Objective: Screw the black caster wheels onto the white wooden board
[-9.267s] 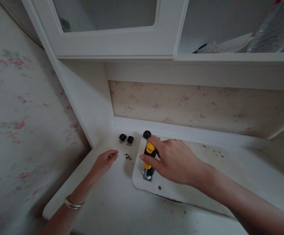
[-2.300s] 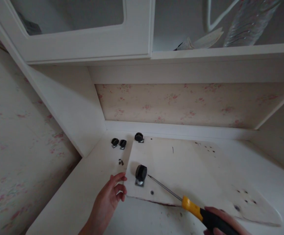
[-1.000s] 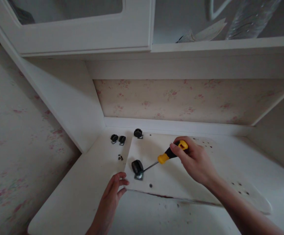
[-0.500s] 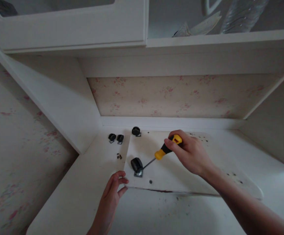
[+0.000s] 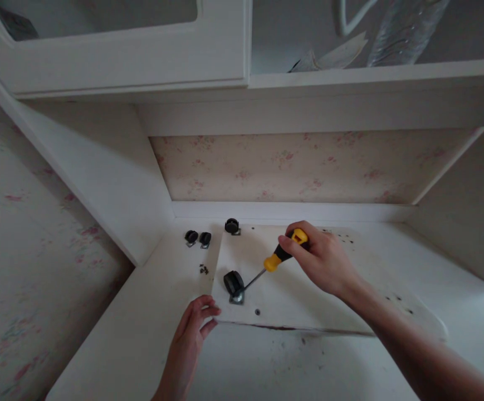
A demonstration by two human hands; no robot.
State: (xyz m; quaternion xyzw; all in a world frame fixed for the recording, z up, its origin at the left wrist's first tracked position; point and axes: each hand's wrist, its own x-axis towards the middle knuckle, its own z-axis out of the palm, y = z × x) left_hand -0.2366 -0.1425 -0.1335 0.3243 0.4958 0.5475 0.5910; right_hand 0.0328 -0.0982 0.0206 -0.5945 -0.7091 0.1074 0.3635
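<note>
My right hand (image 5: 323,256) is closed around the yellow-and-black handle of a screwdriver (image 5: 280,255). Its shaft slants down to the left, and the tip meets the metal plate of a black caster wheel (image 5: 234,284). That caster stands on the near left corner of a white board (image 5: 292,289) lying flat. At this corner, the fingers and thumb of my left hand (image 5: 195,318) hold the board's edge. A second caster (image 5: 232,226) is on the board's far left corner. The screw under the screwdriver tip is too small to make out.
Two loose casters (image 5: 198,238) and several small screws (image 5: 204,269) lie left of the board on the white surface (image 5: 175,278). Holes mark the board's right end. An overhead cabinet (image 5: 133,61) hangs above, with a plastic bottle (image 5: 406,33) on its shelf. Side panels flank the surface.
The camera view has tilted slightly, so the scene sits a little lower. Both hands keep their places, with the screwdriver still on the caster's plate.
</note>
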